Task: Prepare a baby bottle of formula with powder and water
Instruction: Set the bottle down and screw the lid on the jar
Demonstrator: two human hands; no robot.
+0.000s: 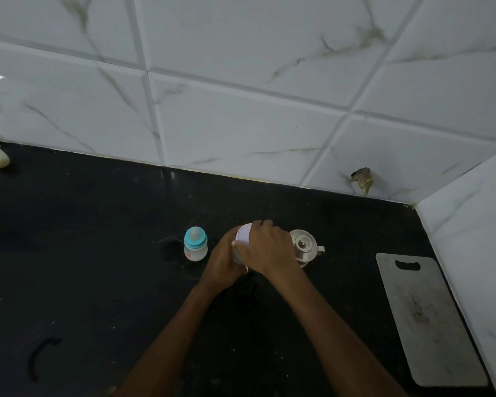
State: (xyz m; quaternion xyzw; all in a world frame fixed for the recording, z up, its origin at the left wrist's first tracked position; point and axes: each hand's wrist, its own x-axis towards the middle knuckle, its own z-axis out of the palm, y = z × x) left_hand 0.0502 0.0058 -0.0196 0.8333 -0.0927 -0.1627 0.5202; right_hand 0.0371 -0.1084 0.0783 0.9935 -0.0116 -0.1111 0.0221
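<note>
Black countertop (pixel 98 267) holds everything. Going left to right: one baby bottle (pixel 195 244) with teal collar and teat on, upright, untouched, just left of the hands. Left hand (pixel 222 263) wraps the body of one powder tin (pixel 242 242), fingers closed around it. Right hand (pixel 269 249) is clamped over the tin's pale lid (pixel 244 235) from above, likely twisting it off. Tin axis vertical, both hands on it; left hand is nearer the bottle. One steel lidded pot (pixel 305 247) stands just right, touching neither hand visibly. One cutting board (pixel 424 319) lies far right.
</note>
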